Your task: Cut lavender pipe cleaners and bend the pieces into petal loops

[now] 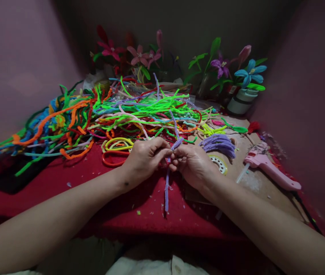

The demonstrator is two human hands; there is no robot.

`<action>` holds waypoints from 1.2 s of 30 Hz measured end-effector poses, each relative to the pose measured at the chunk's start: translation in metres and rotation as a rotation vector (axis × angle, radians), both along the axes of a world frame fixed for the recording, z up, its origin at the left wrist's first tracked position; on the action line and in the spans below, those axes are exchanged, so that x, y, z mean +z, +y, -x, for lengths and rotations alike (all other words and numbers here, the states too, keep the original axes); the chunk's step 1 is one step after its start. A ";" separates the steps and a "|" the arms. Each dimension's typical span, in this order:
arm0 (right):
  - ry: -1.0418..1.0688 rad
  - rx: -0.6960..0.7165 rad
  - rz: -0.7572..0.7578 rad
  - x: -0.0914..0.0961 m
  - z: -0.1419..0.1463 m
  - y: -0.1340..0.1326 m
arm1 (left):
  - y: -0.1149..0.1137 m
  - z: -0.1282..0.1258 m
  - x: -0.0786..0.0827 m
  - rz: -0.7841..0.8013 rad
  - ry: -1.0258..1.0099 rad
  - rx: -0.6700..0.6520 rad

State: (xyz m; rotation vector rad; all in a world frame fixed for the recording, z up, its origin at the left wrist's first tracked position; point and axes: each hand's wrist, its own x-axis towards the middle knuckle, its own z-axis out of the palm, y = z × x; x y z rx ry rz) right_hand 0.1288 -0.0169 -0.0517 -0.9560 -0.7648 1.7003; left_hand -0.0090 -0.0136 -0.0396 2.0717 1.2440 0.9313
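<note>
Between my two hands is a purple pipe cleaner (166, 191), one end hanging down over the red cloth and the other rising above my fingers. My left hand (148, 154) pinches it between thumb and fingertips. From the other side my right hand (193, 162) grips it too, its fingertips touching those of the left. Where they meet, the purple strand looks folded or doubled. A bundle of bent purple pipe cleaners (218, 145) lies just beyond my right hand. Scissors with red and yellow handles (112, 158) rest beside my left wrist.
A large heap of coloured pipe cleaners (139, 110) covers the back and left. At right, a pink glue gun (274, 172) lies on cardboard (254, 194), near a white tape spool (219, 164). Pipe-cleaner flowers (250, 74) stand behind. A dark flat object (16, 175) lies left.
</note>
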 end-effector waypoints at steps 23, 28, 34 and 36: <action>-0.318 -0.027 -0.230 0.002 -0.005 -0.006 | 0.008 0.001 -0.004 0.666 -0.557 -0.108; -0.338 -0.016 -0.288 0.002 -0.008 -0.008 | 0.010 0.003 -0.005 0.754 -0.693 -0.187; -0.256 0.001 -0.243 0.006 -0.007 -0.008 | 0.010 0.004 -0.004 0.809 -0.746 -0.204; -0.228 0.025 -0.234 0.008 -0.008 -0.007 | 0.011 0.006 -0.001 0.847 -0.739 -0.224</action>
